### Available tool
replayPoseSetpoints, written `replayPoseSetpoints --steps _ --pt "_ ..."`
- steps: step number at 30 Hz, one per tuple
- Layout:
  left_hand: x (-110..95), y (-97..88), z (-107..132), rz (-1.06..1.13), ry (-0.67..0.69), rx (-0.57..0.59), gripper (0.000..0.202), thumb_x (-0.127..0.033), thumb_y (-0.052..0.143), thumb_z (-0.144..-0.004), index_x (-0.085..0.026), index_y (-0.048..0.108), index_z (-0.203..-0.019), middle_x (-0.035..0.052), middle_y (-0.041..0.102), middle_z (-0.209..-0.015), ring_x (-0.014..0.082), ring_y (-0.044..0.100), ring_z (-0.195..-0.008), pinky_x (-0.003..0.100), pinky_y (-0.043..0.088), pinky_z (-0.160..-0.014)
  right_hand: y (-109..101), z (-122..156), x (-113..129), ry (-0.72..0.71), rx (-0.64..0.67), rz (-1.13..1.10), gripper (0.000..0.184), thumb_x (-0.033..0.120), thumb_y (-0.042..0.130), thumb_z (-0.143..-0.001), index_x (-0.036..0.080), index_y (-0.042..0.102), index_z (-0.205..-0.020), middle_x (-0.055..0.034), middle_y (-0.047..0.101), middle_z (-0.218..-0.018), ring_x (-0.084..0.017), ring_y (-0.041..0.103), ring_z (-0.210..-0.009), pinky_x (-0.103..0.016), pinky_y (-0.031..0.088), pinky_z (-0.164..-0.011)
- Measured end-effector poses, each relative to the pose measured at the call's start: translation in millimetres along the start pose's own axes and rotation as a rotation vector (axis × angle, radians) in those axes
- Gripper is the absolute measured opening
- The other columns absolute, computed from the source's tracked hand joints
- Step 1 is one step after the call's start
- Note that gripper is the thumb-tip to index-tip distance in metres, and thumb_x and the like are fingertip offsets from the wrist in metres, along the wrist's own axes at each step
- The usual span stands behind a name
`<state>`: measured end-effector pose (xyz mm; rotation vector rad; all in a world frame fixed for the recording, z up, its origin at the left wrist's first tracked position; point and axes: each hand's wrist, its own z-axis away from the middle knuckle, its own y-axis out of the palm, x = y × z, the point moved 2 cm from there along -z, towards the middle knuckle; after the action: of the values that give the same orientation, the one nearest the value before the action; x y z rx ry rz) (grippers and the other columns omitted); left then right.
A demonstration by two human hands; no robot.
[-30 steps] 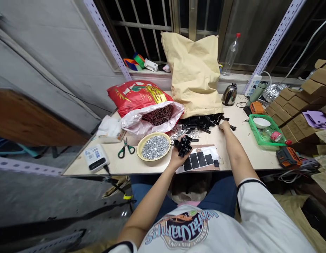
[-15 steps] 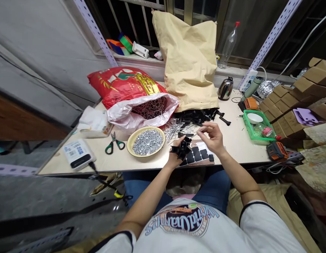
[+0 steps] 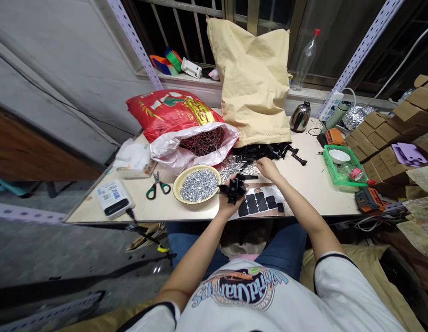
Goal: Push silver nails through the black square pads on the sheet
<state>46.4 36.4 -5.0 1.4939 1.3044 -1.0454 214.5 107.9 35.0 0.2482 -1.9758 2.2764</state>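
Observation:
My left hand (image 3: 228, 203) is closed around a black plastic part with several prongs (image 3: 235, 188), above the table's front edge. Further back, my right hand (image 3: 268, 168) has its fingers down at the edge of a pile of long silvery pins (image 3: 231, 167); its fingertips are partly hidden, so what they hold cannot be made out. Behind the pins lies a heap of black plastic pieces (image 3: 260, 151). A yellow bowl (image 3: 175, 194) of small metal nuts or washers (image 3: 199, 185) stands left of my left hand. A sheet with black rounded pads (image 3: 257, 203) lies under and right of it.
Green-handled scissors (image 3: 157, 186) and a white box-shaped device (image 3: 113, 198) are at the left. A red sack (image 3: 169, 108) of dark screws and a tan sack (image 3: 252, 87) stand behind. On the right are a green basket (image 3: 341, 182), a kettle (image 3: 300, 116) and stacked cardboard boxes (image 3: 376, 138).
My right hand has moved away from the black part, back and slightly left to the pin pile. My left hand still holds the part, a little lower left. The whole view has shifted slightly.

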Motion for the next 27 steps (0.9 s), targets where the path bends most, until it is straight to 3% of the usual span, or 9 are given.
replayPoseSetpoints --steps 4,9,11,13,16,19,22,24,27 --pt "-6 -1.2 -9 -0.078 0.01 -0.013 0.05 -0.033 0.074 -0.061 -0.024 0.06 -0.109 0.0068 0.067 -0.097 0.0243 0.064 -0.092 0.045 0.046 -0.093 16 -23 -5 0.058 0.166 0.07 0.022 0.001 0.052 -0.077 0.001 0.067 -0.092 -0.0234 0.063 -0.102 -0.027 0.06 -0.099 -0.032 0.046 -0.085" --pt "-3 -7.9 -16 -0.123 -0.012 -0.022 0.046 -0.027 0.073 -0.06 -0.024 0.063 -0.105 0.0065 0.068 -0.095 0.0271 0.062 -0.097 0.045 0.044 -0.094 5 -17 -8 -0.004 0.138 0.048 0.02 0.003 0.053 -0.075 0.008 0.067 -0.089 -0.0147 0.066 -0.095 -0.022 0.062 -0.091 -0.027 0.046 -0.081" --pt "0 -8.2 -18 -0.149 -0.015 0.018 0.041 -0.024 0.07 -0.061 -0.024 0.065 -0.102 0.0065 0.068 -0.093 0.0275 0.062 -0.099 0.046 0.042 -0.097 -13 -7 -8 -0.04 0.064 0.022 0.023 0.007 0.048 -0.08 0.011 0.065 -0.095 -0.0093 0.066 -0.097 -0.017 0.061 -0.092 -0.024 0.045 -0.082" --pt "5 -6.0 -18 -0.169 -0.006 0.072 0.037 -0.023 0.068 -0.062 -0.023 0.066 -0.099 0.0066 0.069 -0.093 0.0276 0.062 -0.102 0.047 0.041 -0.099 -36 8 -4 -0.114 -0.095 -0.089 0.022 0.012 0.046 -0.083 0.013 0.064 -0.095 -0.0063 0.066 -0.096 -0.013 0.06 -0.089 -0.022 0.046 -0.08" --pt "11 0.0 -18 -0.165 -0.003 0.091 0.033 -0.023 0.066 -0.064 -0.023 0.067 -0.097 0.0074 0.069 -0.097 0.0277 0.062 -0.102 0.045 0.043 -0.097 -70 38 9 -0.358 -0.413 -0.403 0.014 0.021 0.052 -0.081 0.015 0.064 -0.083 -0.0032 0.066 -0.084 -0.012 0.061 -0.077 -0.022 0.05 -0.07" --pt "13 5.7 -17 -0.172 -0.003 0.064 0.035 -0.023 0.066 -0.063 -0.022 0.067 -0.099 0.0081 0.069 -0.1 0.0276 0.064 -0.097 0.044 0.046 -0.093 -85 63 27 -0.607 -0.52 -0.531 0.012 0.025 0.054 -0.08 0.018 0.063 -0.077 -0.0013 0.066 -0.078 -0.011 0.061 -0.071 -0.023 0.052 -0.066" --pt "8 7.1 -17 -0.175 0.019 0.075 0.036 -0.024 0.065 -0.065 -0.022 0.066 -0.101 0.0078 0.07 -0.098 0.0276 0.063 -0.099 0.045 0.047 -0.093 -79 68 41 -0.756 -0.461 -0.496 0.014 0.025 0.053 -0.083 0.018 0.064 -0.076 -0.0013 0.065 -0.076 -0.011 0.061 -0.071 -0.024 0.053 -0.067" --pt "3 3.6 -17 -0.166 0.015 0.061 0.032 -0.027 0.066 -0.066 -0.022 0.066 -0.098 0.0074 0.07 -0.093 0.028 0.062 -0.102 0.047 0.045 -0.095 -69 58 41 -0.778 -0.421 -0.478 0.015 0.03 0.057 -0.084 0.018 0.066 -0.088 -0.0032 0.067 -0.088 -0.012 0.062 -0.079 -0.025 0.053 -0.073" --pt "-3 -5.8 -19 -0.133 -0.028 -0.03 0.033 -0.032 0.07 -0.064 -0.02 0.066 -0.094 0.007 0.069 -0.086 0.0276 0.064 -0.097 0.048 0.043 -0.097 -51 25 31 -0.557 -0.334 -0.356 0.028 0.031 0.056 -0.087 0.017 0.062 -0.11 -0.0077 0.062 -0.111 -0.015 0.061 -0.095 -0.027 0.052 -0.082"
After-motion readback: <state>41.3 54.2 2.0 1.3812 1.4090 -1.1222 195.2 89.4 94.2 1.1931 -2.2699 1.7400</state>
